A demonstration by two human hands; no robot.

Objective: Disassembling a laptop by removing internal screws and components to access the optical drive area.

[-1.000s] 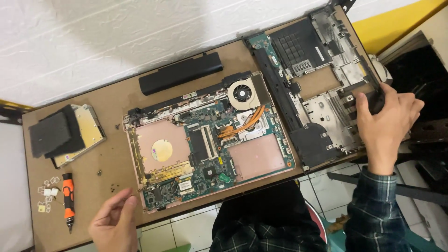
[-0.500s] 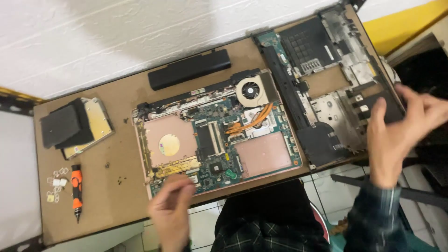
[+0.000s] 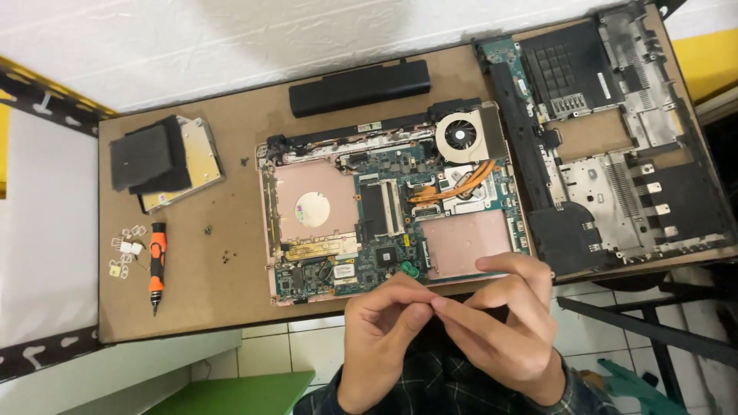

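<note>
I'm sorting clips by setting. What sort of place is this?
Probably a small home or hobby electronics repair bench: an opened laptop motherboard lies on a brown board worktop, with its removed bottom case, battery and an orange screwdriver around it.

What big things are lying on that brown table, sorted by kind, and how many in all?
Opened laptop base: 1
Removed laptop shell: 1
Black battery bar: 1
Disc drive: 1
Orange screwdriver: 1
Total: 5
</note>
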